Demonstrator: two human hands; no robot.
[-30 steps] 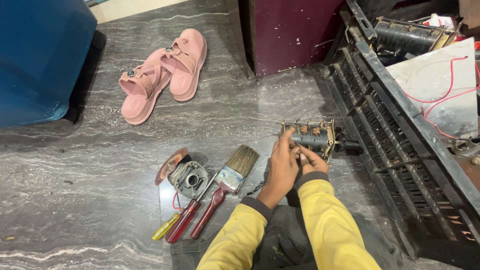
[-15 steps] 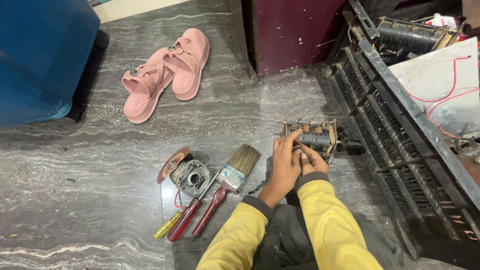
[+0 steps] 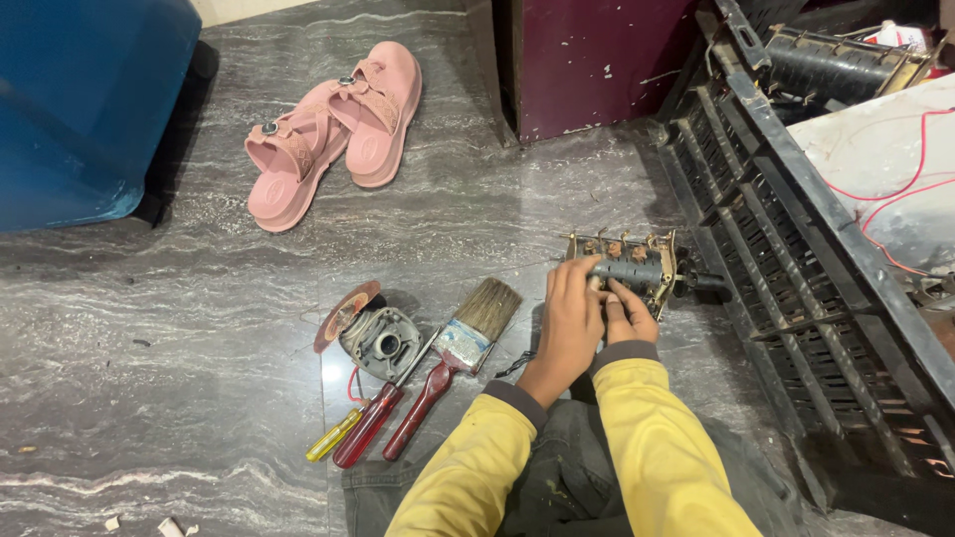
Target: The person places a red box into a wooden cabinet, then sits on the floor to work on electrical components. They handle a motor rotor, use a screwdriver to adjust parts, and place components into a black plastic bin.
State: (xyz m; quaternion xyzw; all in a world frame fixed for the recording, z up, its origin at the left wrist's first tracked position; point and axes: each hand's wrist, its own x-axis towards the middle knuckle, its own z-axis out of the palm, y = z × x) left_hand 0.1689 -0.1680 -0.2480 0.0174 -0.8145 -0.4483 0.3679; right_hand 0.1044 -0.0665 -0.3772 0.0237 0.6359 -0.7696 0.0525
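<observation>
A small dusty electrical part [image 3: 637,267], a dark cylinder in a brass-coloured metal frame, rests on the grey marble floor. My left hand [image 3: 569,320] lies over its near left side with fingers on the cylinder. My right hand [image 3: 629,316] is beside it, fingers curled against the part's near edge. Both arms wear yellow sleeves. Left of my hands lie a paintbrush [image 3: 453,359] with a red handle, a red-handled screwdriver [image 3: 376,423], a yellow-handled screwdriver [image 3: 333,436] and a round grey metal housing [image 3: 380,338].
A pair of pink sandals [image 3: 333,129] lies further off on the floor. A blue drum [image 3: 80,99] stands at the far left, a maroon cabinet [image 3: 597,55] at the back. A black metal grille [image 3: 796,268] with red wires runs along the right.
My hands stay on the electrical part with only slight finger movement. The view has shifted a little; the things on the floor have not moved.
</observation>
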